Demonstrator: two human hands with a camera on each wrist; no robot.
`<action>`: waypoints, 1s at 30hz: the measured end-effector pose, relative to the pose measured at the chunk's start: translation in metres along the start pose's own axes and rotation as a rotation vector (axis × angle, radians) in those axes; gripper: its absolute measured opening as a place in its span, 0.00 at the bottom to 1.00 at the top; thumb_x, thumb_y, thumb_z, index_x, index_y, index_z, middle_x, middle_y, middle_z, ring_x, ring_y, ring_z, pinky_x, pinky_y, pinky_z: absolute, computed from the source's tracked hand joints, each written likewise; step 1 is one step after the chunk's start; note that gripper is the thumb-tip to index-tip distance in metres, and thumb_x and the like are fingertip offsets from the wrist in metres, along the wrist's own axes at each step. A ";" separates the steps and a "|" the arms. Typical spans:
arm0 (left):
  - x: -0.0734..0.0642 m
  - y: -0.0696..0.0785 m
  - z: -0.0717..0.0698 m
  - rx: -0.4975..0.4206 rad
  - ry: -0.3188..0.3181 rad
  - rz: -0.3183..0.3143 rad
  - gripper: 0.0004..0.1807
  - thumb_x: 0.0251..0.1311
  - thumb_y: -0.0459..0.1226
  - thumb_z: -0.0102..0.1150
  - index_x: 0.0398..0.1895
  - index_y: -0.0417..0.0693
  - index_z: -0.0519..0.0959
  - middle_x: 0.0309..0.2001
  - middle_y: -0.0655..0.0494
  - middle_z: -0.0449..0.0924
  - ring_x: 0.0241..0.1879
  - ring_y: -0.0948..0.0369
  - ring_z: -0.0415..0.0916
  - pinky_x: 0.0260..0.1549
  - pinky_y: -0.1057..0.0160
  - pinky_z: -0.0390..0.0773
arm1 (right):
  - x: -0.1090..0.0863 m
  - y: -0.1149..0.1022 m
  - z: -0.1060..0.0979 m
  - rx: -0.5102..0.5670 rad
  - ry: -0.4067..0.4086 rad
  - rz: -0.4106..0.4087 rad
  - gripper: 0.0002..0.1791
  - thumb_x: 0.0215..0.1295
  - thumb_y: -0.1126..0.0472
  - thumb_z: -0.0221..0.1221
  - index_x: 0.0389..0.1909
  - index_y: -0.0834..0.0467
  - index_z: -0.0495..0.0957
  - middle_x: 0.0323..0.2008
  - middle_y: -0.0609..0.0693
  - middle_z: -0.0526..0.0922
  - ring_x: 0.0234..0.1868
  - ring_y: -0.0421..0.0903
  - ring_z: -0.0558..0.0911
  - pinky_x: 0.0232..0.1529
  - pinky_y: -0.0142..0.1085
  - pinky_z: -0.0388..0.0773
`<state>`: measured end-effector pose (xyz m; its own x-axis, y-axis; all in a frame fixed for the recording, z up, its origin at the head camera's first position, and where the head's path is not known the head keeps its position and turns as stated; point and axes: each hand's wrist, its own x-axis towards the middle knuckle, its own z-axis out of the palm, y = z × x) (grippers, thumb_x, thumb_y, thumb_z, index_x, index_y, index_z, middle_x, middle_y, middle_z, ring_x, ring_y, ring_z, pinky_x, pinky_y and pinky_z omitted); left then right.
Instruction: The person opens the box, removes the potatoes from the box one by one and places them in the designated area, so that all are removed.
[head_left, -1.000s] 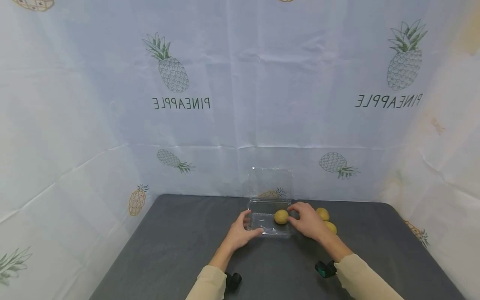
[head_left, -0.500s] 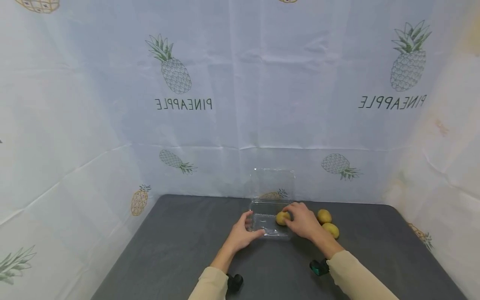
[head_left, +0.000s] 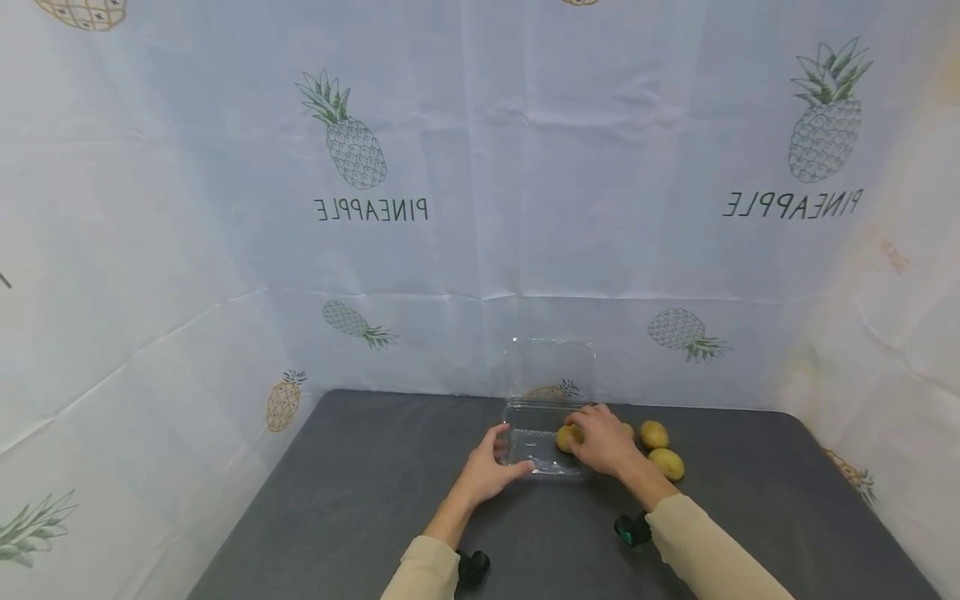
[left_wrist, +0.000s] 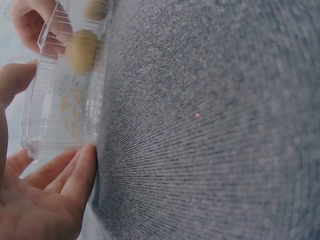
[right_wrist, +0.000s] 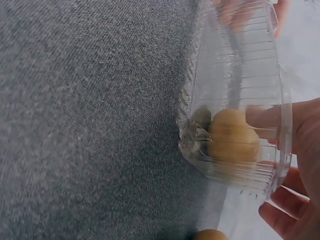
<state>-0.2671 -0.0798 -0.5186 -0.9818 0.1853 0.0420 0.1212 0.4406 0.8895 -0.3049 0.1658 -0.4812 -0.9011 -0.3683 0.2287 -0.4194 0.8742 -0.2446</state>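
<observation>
A clear plastic clamshell box (head_left: 531, 446) stands at the table's back with its lid (head_left: 551, 362) raised. In its right half lies a yellow lemon (head_left: 565, 439), also visible through the wall in the left wrist view as a lemon (left_wrist: 82, 51). My right hand (head_left: 609, 443) reaches over the right rim and holds this lemon between thumb and index finger, partly covering it. In the right wrist view, the thumb meets the lemon (right_wrist: 234, 142) inside the box. My left hand (head_left: 482, 475) rests its extended fingers (left_wrist: 82, 172) against the left corner, thumb by the front rim.
Right of the box, two more lemons sit on the dark grey table (head_left: 375, 500): a rear lemon (head_left: 654, 434) and a nearer lemon (head_left: 666, 464). Part of another lemon (head_left: 627, 430) shows behind the right hand. A pineapple-print cloth (head_left: 487, 208) hangs behind and at both sides.
My right hand has moved left from beside the lemon and now has finger and thumb around it. The left hand keeps its place at the box; the view has shifted slightly.
</observation>
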 end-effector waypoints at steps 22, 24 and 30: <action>-0.002 0.003 0.001 0.023 0.009 -0.004 0.46 0.59 0.48 0.73 0.77 0.47 0.61 0.65 0.38 0.72 0.64 0.42 0.72 0.54 0.39 0.77 | 0.005 0.000 0.006 -0.057 -0.062 -0.020 0.20 0.53 0.54 0.77 0.47 0.53 0.86 0.51 0.55 0.83 0.58 0.61 0.74 0.59 0.59 0.70; -0.003 0.003 0.001 0.023 0.012 -0.007 0.46 0.59 0.48 0.73 0.77 0.47 0.61 0.65 0.38 0.72 0.64 0.42 0.72 0.54 0.39 0.77 | 0.004 -0.001 0.006 -0.061 -0.066 -0.027 0.20 0.53 0.54 0.77 0.46 0.52 0.86 0.50 0.55 0.83 0.58 0.61 0.74 0.58 0.59 0.70; -0.004 0.003 0.001 0.019 0.013 -0.004 0.46 0.59 0.48 0.73 0.77 0.47 0.61 0.64 0.38 0.72 0.64 0.42 0.72 0.54 0.39 0.77 | 0.003 -0.003 0.004 -0.063 -0.083 -0.041 0.20 0.53 0.53 0.77 0.47 0.51 0.86 0.50 0.55 0.83 0.58 0.61 0.73 0.57 0.58 0.70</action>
<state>-0.2627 -0.0780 -0.5165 -0.9841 0.1718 0.0448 0.1201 0.4580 0.8808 -0.3073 0.1605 -0.4836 -0.8905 -0.4267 0.1576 -0.4505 0.8753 -0.1759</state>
